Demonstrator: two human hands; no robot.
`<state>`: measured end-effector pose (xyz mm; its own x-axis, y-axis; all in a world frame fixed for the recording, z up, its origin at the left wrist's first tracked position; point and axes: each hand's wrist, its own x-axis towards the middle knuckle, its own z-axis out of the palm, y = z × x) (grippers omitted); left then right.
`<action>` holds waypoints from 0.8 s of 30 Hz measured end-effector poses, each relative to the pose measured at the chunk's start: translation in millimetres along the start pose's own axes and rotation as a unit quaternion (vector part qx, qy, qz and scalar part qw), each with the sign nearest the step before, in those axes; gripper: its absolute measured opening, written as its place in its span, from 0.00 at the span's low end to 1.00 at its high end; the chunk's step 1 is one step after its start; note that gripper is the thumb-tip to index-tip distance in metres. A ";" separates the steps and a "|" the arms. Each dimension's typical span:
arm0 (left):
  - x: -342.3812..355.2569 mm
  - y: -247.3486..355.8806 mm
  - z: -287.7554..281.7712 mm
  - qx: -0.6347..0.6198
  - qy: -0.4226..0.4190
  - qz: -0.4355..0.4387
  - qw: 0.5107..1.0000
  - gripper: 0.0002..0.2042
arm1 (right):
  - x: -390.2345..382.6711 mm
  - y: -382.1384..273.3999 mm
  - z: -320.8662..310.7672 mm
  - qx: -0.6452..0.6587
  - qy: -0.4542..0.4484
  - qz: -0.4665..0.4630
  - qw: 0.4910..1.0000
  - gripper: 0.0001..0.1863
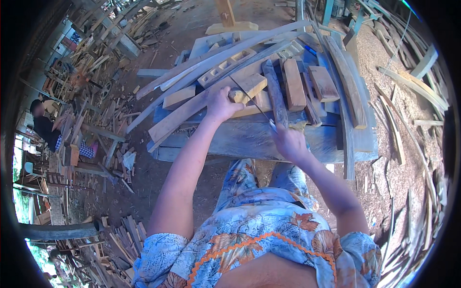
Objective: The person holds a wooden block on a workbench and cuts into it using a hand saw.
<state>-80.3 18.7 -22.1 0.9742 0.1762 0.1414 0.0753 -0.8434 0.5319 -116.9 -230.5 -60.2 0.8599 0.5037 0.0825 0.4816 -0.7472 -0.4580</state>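
Observation:
My left hand [223, 104] is closed on the near end of a short, pale yellowish wooden block [255, 88], steadying it on a long brown plank [180, 114]. My right hand [290, 143] is closed around the handle end of a long, thin, dark tool [253, 102] that looks like a file. The tool slants up and left from the right fist and crosses the block just right of my left fingers. Beside the right hand lies a dark, weathered wooden stick [274, 91]. The tool's handle is mostly hidden by the fingers.
Brown blocks [294, 84] and another block [323, 82] lie on the worn workbench [216, 139]. Long curved strips [230, 50] cross its far side. A blue pen-like object [311, 50] lies at the back. Scrap wood [103, 53] litters the left; a person [44, 125] sits there.

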 end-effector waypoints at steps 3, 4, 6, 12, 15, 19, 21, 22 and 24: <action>-0.5 -9.2 8.8 0.032 0.086 0.068 0.993 0.32 | -23.7 9.2 -10.5 -0.002 -0.014 0.006 1.000 0.08; 0.6 -5.1 6.9 0.031 0.083 0.070 0.994 0.32 | -27.4 10.7 -13.6 -0.001 -0.015 0.009 1.000 0.09; 2.7 6.9 -1.8 -0.017 -0.046 -0.025 0.998 0.31 | -4.1 3.8 -18.9 -0.009 -0.019 0.017 1.000 0.09; 1.0 15.1 4.9 -0.007 -0.004 -0.007 1.000 0.27 | 91.9 -26.5 -3.8 0.004 -0.002 -0.020 1.000 0.12; 2.0 8.1 5.8 -0.017 -0.030 -0.039 0.999 0.27 | 93.4 -33.6 -0.7 0.015 0.026 -0.020 0.999 0.13; -1.8 1.7 2.5 -0.022 -0.017 -0.034 0.999 0.33 | 33.4 -12.9 1.1 0.015 0.025 -0.017 0.999 0.12; -0.4 -0.8 4.5 -0.007 -0.003 -0.015 1.000 0.26 | -6.2 4.3 -1.1 0.009 0.017 -0.007 1.000 0.12; 0.5 -0.9 5.7 -0.008 -0.003 -0.014 1.000 0.26 | -15.8 8.3 -6.6 0.008 0.017 -0.006 1.000 0.12; -1.0 -4.7 5.9 -0.032 0.008 -0.009 0.999 0.26 | -26.0 8.8 -14.3 -0.004 -0.009 0.011 1.000 0.08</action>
<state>-80.4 19.6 -29.7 0.9690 0.1997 0.1451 0.0784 -0.8062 0.5864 -132.6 -256.4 -53.7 0.8675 0.4943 0.0563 0.4635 -0.7619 -0.4524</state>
